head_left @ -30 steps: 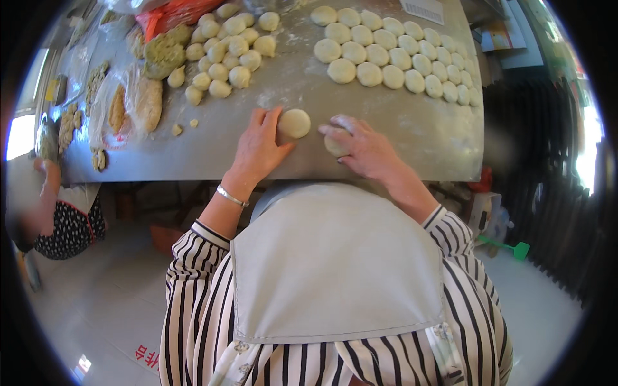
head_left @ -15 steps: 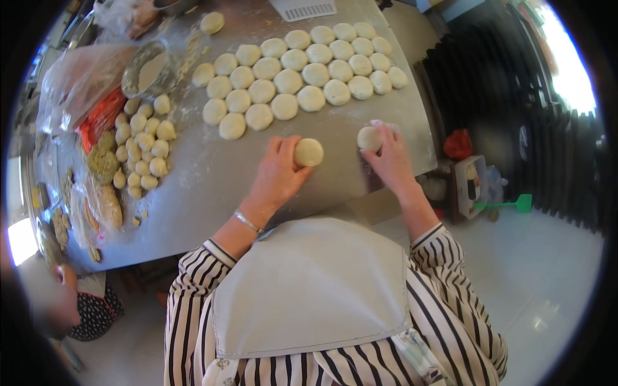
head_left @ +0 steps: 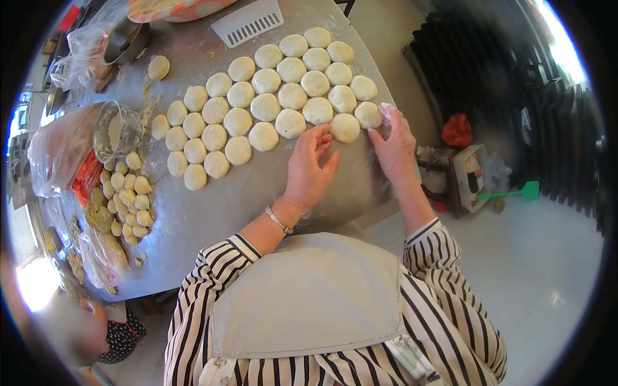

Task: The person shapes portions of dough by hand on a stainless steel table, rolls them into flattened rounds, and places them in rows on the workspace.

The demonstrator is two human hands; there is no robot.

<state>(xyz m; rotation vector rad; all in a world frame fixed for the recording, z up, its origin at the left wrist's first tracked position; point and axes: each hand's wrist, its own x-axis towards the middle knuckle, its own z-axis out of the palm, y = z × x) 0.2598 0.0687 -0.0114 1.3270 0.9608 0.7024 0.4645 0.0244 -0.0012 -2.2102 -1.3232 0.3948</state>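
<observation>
Round, flattened pale dough pieces (head_left: 264,107) lie in slanting rows on the metal table. At the near right end of the rows, my left hand (head_left: 313,166) hovers beside one dough round (head_left: 346,128), its fingers apart and curved, holding nothing. My right hand (head_left: 394,143) has its floury fingers and thumb against the right and lower edges of another dough round (head_left: 367,115), which lies close beside the first. A bracelet (head_left: 278,220) circles my left wrist.
Smaller dough balls (head_left: 132,201) are heaped at the left, near a metal pot (head_left: 121,128) with flour, plastic bags (head_left: 59,151) and a greenish lump (head_left: 99,212). A white slotted basket (head_left: 248,24) stands at the back. Another person (head_left: 122,331) is at lower left.
The two dough rounds that were in my hands now lie at the right end of the rows. Both hands moved right and my left hand let go. The view has turned.
</observation>
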